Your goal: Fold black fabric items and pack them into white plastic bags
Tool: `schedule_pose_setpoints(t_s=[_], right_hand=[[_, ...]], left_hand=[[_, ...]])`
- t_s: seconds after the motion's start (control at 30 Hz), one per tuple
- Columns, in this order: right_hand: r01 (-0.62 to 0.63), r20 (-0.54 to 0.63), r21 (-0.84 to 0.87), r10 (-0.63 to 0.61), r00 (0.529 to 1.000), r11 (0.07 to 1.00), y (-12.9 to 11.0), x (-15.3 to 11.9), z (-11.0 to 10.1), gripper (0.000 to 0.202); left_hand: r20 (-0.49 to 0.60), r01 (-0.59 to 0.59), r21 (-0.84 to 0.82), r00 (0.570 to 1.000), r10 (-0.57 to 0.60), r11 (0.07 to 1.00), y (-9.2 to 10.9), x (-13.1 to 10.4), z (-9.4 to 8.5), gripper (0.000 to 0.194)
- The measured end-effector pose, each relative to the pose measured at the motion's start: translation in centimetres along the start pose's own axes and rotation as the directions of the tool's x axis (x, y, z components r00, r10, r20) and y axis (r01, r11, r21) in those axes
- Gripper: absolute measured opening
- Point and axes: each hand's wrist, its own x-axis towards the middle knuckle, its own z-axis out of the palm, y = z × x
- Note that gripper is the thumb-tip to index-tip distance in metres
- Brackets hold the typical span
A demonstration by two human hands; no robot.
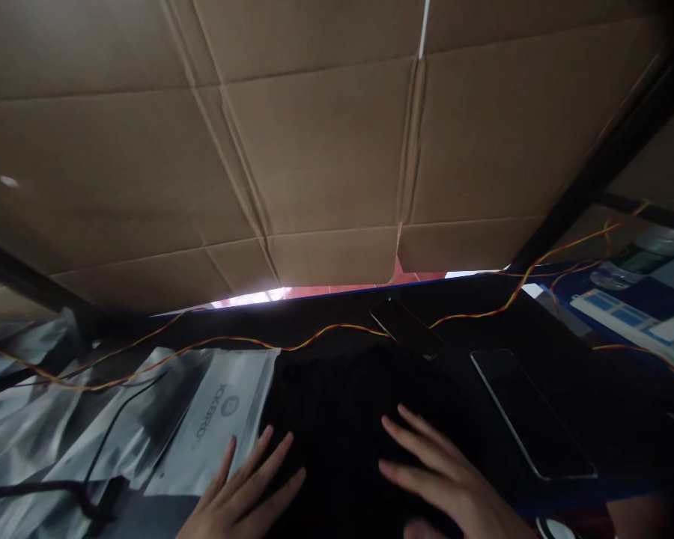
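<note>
Cardboard wall (320, 157): creased brown panels fill my upper frame.
Tabletop (606, 412): black, across the lower half.
Black cloth (337, 427): lower centre, running from the bottom edge towards the wall; its outline merges with the tabletop, so I can't tell its long axis.
Hands: left hand (244, 490) and right hand (446, 479) over the cloth, fingers spread.
Phone (531, 415): lower right, slanting down rightward.
</note>
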Motion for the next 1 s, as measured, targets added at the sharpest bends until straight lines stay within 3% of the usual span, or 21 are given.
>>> schedule_pose_setpoints(t_s=[0.03,0.1,0.23,0.37,0.5,0.63,0.73,0.87,1.0], right_hand=[[-0.033,-0.066,-0.035,0.03,0.997,0.999,-0.2,1.1,-0.5,0.052],[-0.058,-0.051,-0.096,0.053,0.997,0.994,-0.3,3.6,-0.7,0.056],[-0.107,-0.027,-0.172,0.104,0.994,0.979,1.0,6.6,1.3,0.063],[-0.124,-0.062,-0.181,0.114,0.992,0.976,2.3,4.5,2.4,0.071],[-0.178,-0.173,-0.164,0.149,0.974,0.97,3.8,1.8,1.5,0.054],[-0.221,-0.245,-0.158,0.179,0.953,0.962,5.0,1.3,0.8,0.047],[-0.185,-0.297,-0.213,0.117,0.948,0.959,4.6,1.9,0.7,0.044],[-0.269,-0.481,-0.336,0.081,0.873,0.903,3.8,4.1,0.5,0.036],[-0.284,-0.427,-0.372,0.109,0.898,0.884,5.0,7.7,-0.1,0.022]], left_hand=[[0.005,0.05,-0.045,0.999,-0.05,0.998,-0.1,1.3,-0.5,0.071],[-0.004,0.189,-0.116,0.982,-0.19,0.975,-0.1,4.1,-0.6,0.066],[-0.058,0.272,-0.117,0.958,-0.28,0.955,0.2,7.7,2.2,0.074],[-0.072,0.3,-0.081,0.949,-0.306,0.95,0.5,6.4,4.0,0.086],[-0.045,0.29,-0.031,0.956,-0.291,0.957,0.0,4.8,3.3,0.09],[-0.048,0.263,-0.036,0.963,-0.265,0.964,-0.9,4.7,2.7,0.09],[-0.068,0.249,-0.043,0.965,-0.252,0.967,-1.3,5.0,2.2,0.086],[-0.13,0.306,-0.047,0.942,-0.31,0.951,-2.4,6.3,1.4,0.05],[-0.145,0.435,-0.004,0.891,-0.43,0.901,-4.5,8.9,1.0,0.046]])
